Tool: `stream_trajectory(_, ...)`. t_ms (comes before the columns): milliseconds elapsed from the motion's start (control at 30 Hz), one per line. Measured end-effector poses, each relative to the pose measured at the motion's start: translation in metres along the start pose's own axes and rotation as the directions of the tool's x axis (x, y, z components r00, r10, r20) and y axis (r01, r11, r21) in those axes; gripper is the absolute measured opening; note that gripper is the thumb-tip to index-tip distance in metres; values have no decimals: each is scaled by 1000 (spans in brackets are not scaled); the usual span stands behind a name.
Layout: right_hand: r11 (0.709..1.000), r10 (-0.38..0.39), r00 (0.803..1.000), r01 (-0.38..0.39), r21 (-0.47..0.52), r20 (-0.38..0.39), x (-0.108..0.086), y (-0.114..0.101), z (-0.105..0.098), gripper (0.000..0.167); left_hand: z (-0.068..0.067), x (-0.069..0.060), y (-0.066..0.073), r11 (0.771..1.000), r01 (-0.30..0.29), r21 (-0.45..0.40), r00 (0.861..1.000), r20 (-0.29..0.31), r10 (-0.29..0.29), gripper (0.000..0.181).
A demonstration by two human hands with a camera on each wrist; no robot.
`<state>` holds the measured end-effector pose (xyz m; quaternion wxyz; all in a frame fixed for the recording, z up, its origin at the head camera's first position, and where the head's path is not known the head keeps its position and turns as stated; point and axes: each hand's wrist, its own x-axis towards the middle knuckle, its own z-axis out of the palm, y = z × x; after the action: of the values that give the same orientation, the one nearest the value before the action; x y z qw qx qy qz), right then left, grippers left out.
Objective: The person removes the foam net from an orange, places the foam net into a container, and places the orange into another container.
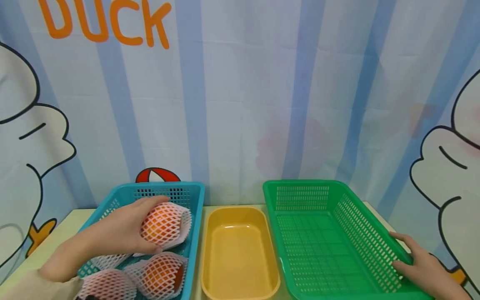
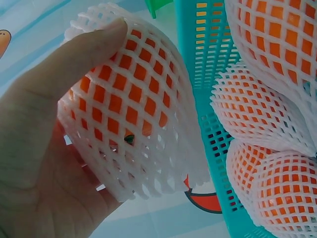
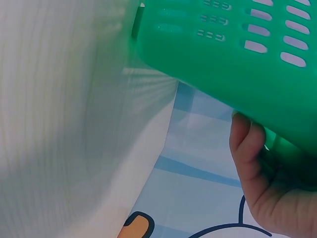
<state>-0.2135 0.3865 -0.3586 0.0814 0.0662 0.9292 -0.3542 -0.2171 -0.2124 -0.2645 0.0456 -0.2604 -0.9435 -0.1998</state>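
Observation:
My left hand (image 1: 140, 227) grips an orange (image 1: 161, 225) wrapped in a white foam net, above the blue basket (image 1: 200, 233). In the left wrist view the thumb lies over the foam net (image 2: 131, 109), and a small dark green spot shows on the fruit. More net-wrapped oranges (image 1: 163, 277) lie in the blue basket below the hand. At the right, my right hand (image 1: 425, 262) holds the side rim of the green basket (image 1: 369, 221). Its fingers (image 3: 247, 148) curl at the rim's edge in the right wrist view.
Between the two baskets stands a yellow tray (image 1: 240, 258) with nothing inside. All three containers sit on a pale table (image 1: 48, 233). Behind them hangs a striped cloth (image 1: 240, 104) with cartoon ducks and orange letters.

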Motion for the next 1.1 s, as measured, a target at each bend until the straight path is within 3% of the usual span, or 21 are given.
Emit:
stream_trajectory(267, 1000, -5, 1000, 6, -16, 13, 2, 7, -2, 76, -1, 6, 12, 1000, -9, -24, 1000, 22, 9, 93)
stream_trajectory(700, 999, -18, 1000, 17, 38, 20, -2, -2, 1, 73, 0, 8, 18, 998, -45, 39, 999, -4, 45, 87)
stream_trajectory(933, 987, -48, 999, 45, -155, -16, -2, 2, -2, 79, 1, 10, 21, 997, -58, 47, 998, 7, 57, 88)
stream_trajectory(1100, 978, -68, 997, 59, -200, -38, -1, 4, -7, 84, 1, 11, 22, 997, -64, 42, 998, 12, 64, 88)
